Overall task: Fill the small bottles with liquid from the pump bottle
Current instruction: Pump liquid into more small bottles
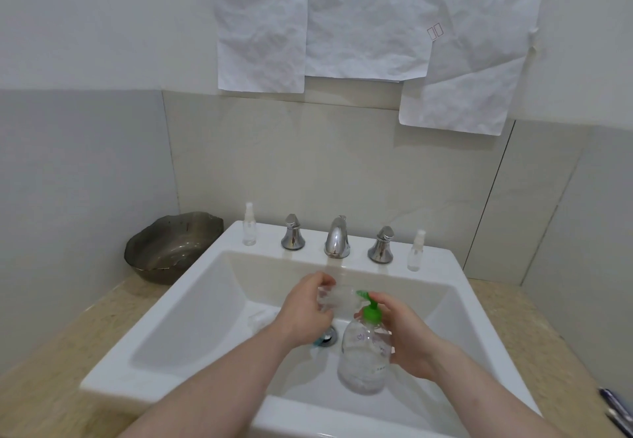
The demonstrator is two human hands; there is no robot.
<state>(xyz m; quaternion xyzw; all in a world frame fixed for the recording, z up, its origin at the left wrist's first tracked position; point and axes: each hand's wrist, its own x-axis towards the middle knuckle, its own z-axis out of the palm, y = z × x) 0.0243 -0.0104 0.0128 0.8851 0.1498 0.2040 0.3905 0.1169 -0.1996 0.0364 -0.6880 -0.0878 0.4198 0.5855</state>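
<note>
Holding 1 small clear plastic bottle (pixel 334 299) tilted in my left hand (pixel 305 311), its mouth must meet the green pump nozzle (pixel 363 295) (right hand (pixel 402 334) gripping the clear pump bottle (pixel 364 355)).

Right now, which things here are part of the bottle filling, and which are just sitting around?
Part of the job:
pump bottle, gripped by the right hand
small bottle, held at the green nozzle by the left hand
two capped spray bottles on the sink rim

Just lying about:
grey basin
faucet
papers on the wall
pens
</note>
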